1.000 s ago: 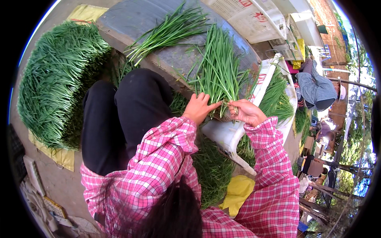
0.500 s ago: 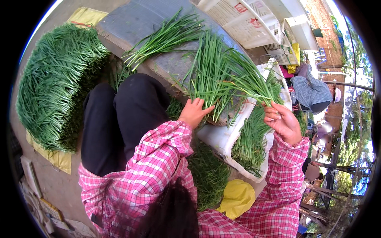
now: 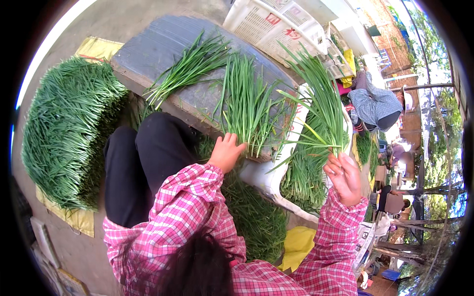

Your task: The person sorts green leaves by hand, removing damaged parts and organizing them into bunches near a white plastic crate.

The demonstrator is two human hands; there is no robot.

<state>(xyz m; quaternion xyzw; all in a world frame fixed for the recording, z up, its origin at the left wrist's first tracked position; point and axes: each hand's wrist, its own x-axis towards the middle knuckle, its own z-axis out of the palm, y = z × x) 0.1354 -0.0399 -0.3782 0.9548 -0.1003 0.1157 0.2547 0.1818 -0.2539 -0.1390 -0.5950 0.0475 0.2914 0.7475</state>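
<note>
My right hand pinches a small bunch of garlic chives by its pale stem ends, and the long green leaves fan upward over a white plastic crate. Below the held bunch, more chives lie inside that crate. At the near edge of a grey board, my left hand rests beside the stem ends of a loose pile of chives, its fingers apart. Another small pile of chives lies on the board farther left.
A large stacked heap of chives stands left on a yellow sheet. Loose greens and a yellow cloth lie below the crate. White crates stand behind the board. A person in a checked shirt bends over at right.
My right hand has raised the chive bunch, whose leaves swung from leaning left to pointing up. The left hand stays by the pile's stem ends. The whole view has shifted somewhat.
</note>
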